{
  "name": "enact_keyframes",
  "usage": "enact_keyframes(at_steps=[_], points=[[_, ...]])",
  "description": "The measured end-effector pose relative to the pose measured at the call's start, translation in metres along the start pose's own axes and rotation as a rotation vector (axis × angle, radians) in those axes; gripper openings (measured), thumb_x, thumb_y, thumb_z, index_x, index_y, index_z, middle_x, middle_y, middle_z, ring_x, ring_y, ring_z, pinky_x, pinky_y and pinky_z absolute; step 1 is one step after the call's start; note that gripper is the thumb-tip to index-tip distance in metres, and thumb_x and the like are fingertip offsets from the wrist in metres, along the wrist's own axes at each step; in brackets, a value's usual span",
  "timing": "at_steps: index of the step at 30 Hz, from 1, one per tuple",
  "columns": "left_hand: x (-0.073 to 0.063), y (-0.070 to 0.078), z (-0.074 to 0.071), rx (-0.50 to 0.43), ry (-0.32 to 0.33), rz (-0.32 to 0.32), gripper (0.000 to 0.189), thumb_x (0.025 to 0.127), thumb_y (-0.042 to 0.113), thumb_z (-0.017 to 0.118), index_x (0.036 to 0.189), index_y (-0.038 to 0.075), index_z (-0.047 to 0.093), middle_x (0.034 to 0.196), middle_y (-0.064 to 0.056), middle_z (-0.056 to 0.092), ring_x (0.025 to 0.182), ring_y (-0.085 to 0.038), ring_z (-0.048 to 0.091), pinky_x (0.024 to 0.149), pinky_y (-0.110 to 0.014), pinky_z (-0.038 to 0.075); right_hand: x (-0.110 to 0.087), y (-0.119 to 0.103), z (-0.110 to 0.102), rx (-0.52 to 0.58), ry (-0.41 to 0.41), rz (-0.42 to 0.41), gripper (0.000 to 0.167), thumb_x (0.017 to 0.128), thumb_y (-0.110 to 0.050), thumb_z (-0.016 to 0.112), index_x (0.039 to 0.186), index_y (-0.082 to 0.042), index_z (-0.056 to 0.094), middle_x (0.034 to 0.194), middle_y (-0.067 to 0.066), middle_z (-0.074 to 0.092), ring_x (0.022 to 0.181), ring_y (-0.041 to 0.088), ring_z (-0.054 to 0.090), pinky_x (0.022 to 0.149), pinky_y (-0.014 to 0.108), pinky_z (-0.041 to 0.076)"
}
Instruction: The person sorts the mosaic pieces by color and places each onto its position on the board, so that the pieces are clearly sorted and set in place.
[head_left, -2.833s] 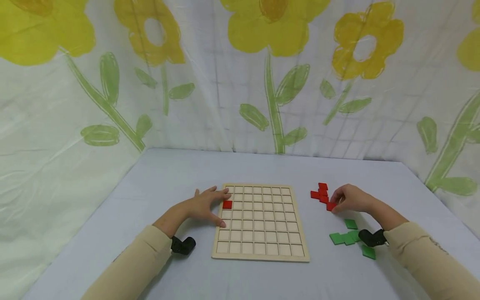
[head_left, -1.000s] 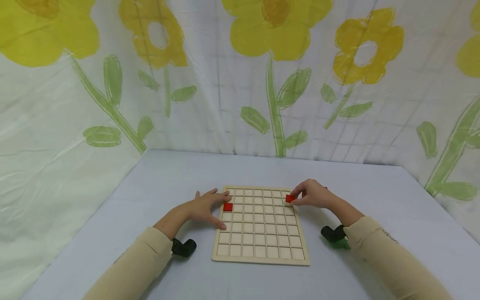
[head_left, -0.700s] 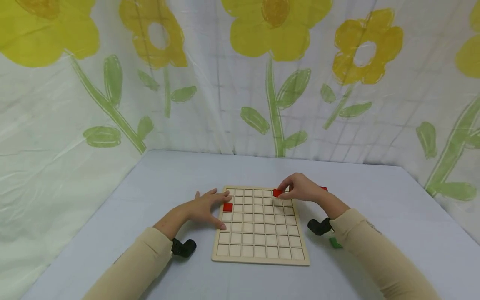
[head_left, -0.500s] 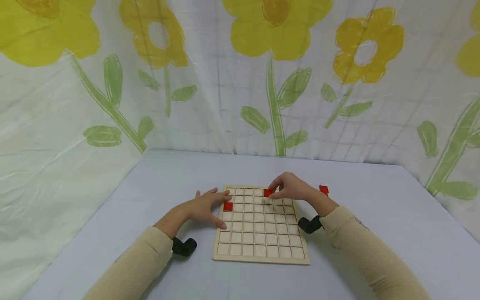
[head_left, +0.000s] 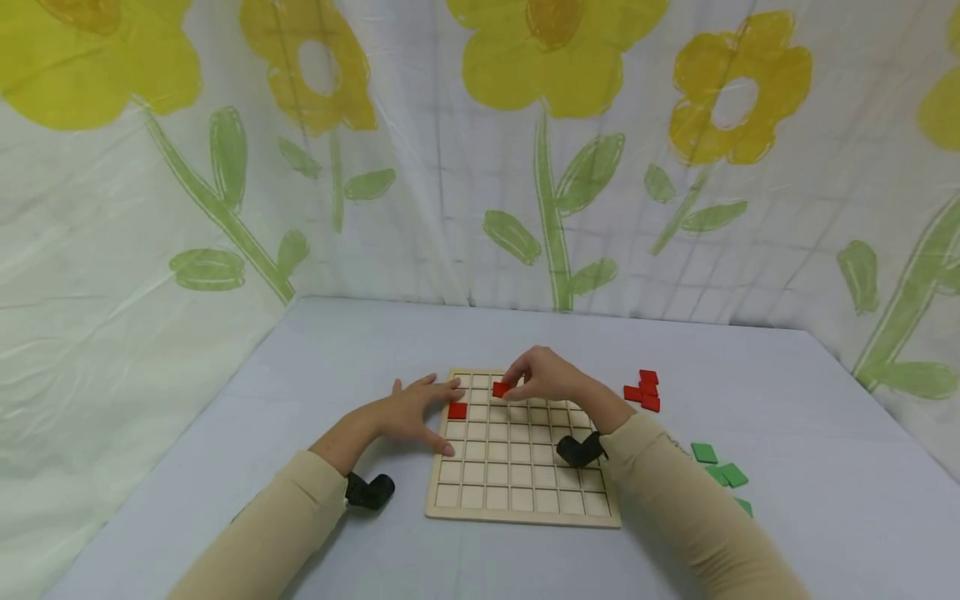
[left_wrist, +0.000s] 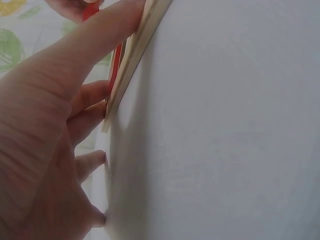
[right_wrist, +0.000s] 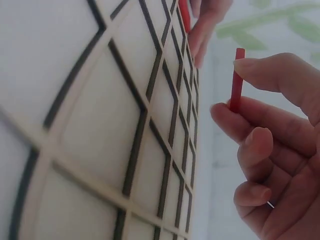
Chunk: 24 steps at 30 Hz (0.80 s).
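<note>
A square wooden grid board (head_left: 522, 518) lies on the table in the head view. My left hand (head_left: 411, 414) rests spread at its left edge, fingers and thumb straight on the frame. Close by those fingers, one red square tile (head_left: 457, 411) sits in a cell of the leftmost column. My right hand (head_left: 546, 377) pinches a second red tile (right_wrist: 237, 80) between thumb and fingers, above the upper part of the board. In the right wrist view this tile stands on edge, apart from the grid (right_wrist: 145, 112).
Several loose red tiles (head_left: 649, 390) lie on the table right of the board. Nearer the right sleeve (head_left: 690, 500) are several green tiles (head_left: 705, 452), partly hidden by it. A flower-painted curtain (head_left: 420, 208) hangs behind the table (head_left: 360, 333).
My right hand has picked a red tile from the right-hand pile and carried it left over the board. The left hand has stayed in place. The loose tiles have come back into sight.
</note>
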<state>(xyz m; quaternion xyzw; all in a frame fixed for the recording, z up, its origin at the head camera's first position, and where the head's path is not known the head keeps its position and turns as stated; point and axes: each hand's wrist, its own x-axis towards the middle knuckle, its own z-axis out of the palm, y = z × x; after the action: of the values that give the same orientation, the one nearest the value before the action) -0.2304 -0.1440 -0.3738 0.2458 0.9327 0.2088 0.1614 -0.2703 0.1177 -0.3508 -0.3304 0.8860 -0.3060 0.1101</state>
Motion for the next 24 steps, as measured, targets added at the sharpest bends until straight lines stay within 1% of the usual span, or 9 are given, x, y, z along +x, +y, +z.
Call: enact_keyframes(at_steps=[4, 7, 13, 19, 24], points=[[0.0, 0.0, 0.0, -0.004, 0.003, 0.008, 0.087, 0.066, 0.054, 0.077, 0.14, 0.026, 0.043, 0.154, 0.008, 0.025, 0.145, -0.031, 0.006, 0.107, -0.07, -0.005, 0.006, -0.003, 0.006, 0.008, 0.005, 0.011, 0.023, 0.082, -0.021, 0.071, 0.098, -0.005, 0.073, 0.09, 0.006, 0.072, 0.068, 0.009, 0.059, 0.061, 0.023, 0.05], [0.0, -0.001, 0.0, -0.008, 0.002, 0.01, 0.086, 0.065, 0.054, 0.078, 0.14, 0.026, 0.043, 0.154, 0.008, 0.025, 0.146, -0.031, 0.006, 0.106, -0.07, -0.005, 0.011, -0.005, 0.01, 0.018, 0.002, 0.005, 0.023, 0.082, -0.021, 0.071, 0.098, -0.005, 0.073, 0.09, 0.006, 0.072, 0.068, 0.008, 0.058, 0.061, 0.022, 0.05], [0.0, -0.002, 0.0, -0.007, 0.004, 0.015, 0.085, 0.066, 0.054, 0.078, 0.139, 0.026, 0.044, 0.154, 0.008, 0.025, 0.146, -0.031, 0.006, 0.106, -0.071, -0.005, 0.017, -0.01, 0.02, 0.063, -0.003, -0.01, 0.019, 0.08, -0.017, 0.072, 0.094, -0.005, 0.074, 0.084, 0.005, 0.071, 0.066, 0.008, 0.057, 0.06, 0.021, 0.049], [0.0, -0.001, 0.001, -0.01, 0.007, 0.013, 0.085, 0.066, 0.054, 0.078, 0.139, 0.025, 0.044, 0.154, 0.009, 0.026, 0.146, -0.031, 0.006, 0.106, -0.07, -0.005, 0.019, -0.012, 0.031, 0.094, 0.021, 0.021, 0.017, 0.078, -0.015, 0.073, 0.092, -0.004, 0.073, 0.084, 0.004, 0.071, 0.065, 0.007, 0.055, 0.059, 0.02, 0.047], [0.0, -0.001, 0.001, -0.01, 0.008, 0.015, 0.085, 0.066, 0.054, 0.078, 0.139, 0.025, 0.044, 0.154, 0.009, 0.026, 0.145, -0.031, 0.006, 0.106, -0.071, -0.006, 0.017, -0.014, 0.033, 0.072, 0.032, 0.035, 0.017, 0.079, -0.016, 0.072, 0.093, -0.006, 0.074, 0.083, 0.001, 0.07, 0.065, 0.008, 0.055, 0.059, 0.022, 0.048]])
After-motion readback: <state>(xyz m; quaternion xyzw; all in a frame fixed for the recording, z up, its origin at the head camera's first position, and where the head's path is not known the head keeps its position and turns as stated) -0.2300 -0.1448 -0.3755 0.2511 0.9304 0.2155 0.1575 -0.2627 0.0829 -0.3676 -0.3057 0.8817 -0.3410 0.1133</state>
